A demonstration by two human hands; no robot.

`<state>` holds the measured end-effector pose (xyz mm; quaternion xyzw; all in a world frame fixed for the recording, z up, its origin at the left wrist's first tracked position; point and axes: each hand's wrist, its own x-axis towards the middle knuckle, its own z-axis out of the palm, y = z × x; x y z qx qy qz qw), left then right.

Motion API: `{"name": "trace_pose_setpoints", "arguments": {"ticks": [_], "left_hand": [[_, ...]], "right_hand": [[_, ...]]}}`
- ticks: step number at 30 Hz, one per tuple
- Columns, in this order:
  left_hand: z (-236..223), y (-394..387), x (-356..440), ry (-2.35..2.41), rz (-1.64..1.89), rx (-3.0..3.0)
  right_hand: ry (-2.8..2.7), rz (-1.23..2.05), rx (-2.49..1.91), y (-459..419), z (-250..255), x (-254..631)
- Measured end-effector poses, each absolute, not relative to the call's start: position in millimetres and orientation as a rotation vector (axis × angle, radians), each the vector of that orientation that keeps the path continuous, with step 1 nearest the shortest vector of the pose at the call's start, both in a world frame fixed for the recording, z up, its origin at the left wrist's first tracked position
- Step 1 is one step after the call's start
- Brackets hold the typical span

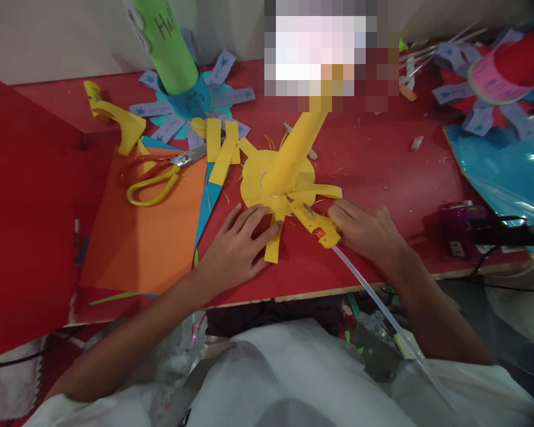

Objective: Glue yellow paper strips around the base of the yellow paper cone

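Head camera view, at the edge of a red table (369, 148): a white shirt (289, 373) fills the foreground, with a clear glue stick (378, 302) trailing from a yellow glue gun (315, 224). Neat gluing here, it seems, calls for a steady base, a thin bead laid close to the seam and bare fingertips well clear of what may be a hot nozzle (290, 201). The left hand (238, 249) lies low and open, palm down, fingers spread at the near rim of a yellow disc (253, 172) and thumb across a yellow strip (272, 250), clenched on nothing. The right hand (367, 228), forearm slanting in from the lower right, is curled around the gun's handle, which its fingers mostly hide; whether the trigger is squeezed cannot be told. The nozzle points at the foot of a yellow tube (293, 151), which rises from the disc, mid-table; whether the tip touches is unclear. To the left lie scissors (171, 179) over orange paper (146, 249), with loose yellow strips (222, 163) by the blades; a purple box (460, 228) sits to the right. Beyond stand a green tube (173, 56) in a blue band (184, 101), left, and a pink ring (489, 80), far right.
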<state>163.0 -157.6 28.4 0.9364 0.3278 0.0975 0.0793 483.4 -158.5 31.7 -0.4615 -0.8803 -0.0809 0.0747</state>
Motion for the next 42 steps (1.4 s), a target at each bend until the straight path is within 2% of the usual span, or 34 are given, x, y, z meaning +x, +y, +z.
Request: {"name": "trace_pose_setpoints", "arguments": {"ticks": [3,10,14,20,25,30,42], "left_hand": [[26.0,-158.6,161.6,0.942,0.382,2.886],[34.4,-158.5,152.9,0.805,0.887,2.935],[46.3,-149.5,143.0,0.852,0.99,2.973],[51.2,-127.9,147.8,0.881,0.907,3.089],[42.5,-115.8,165.8,0.728,0.701,3.257],[32.6,-114.6,174.3,0.609,0.664,3.398],[26.0,-116.8,171.1,0.721,0.513,3.222]], "right_hand": [[-2.649,-0.188,-1.346,-159.4,29.2,484.5],[-2.605,-0.24,-1.232,-156.9,22.9,479.7],[-2.594,-0.265,-1.23,-156.8,23.0,480.0],[-2.597,-0.193,-1.265,-157.2,22.5,479.8],[-2.62,-0.223,-1.253,-157.2,19.8,479.5],[-2.628,-0.264,-1.237,-157.9,18.5,481.0],[-2.621,-0.268,-1.251,-159.8,22.5,479.3]]}}
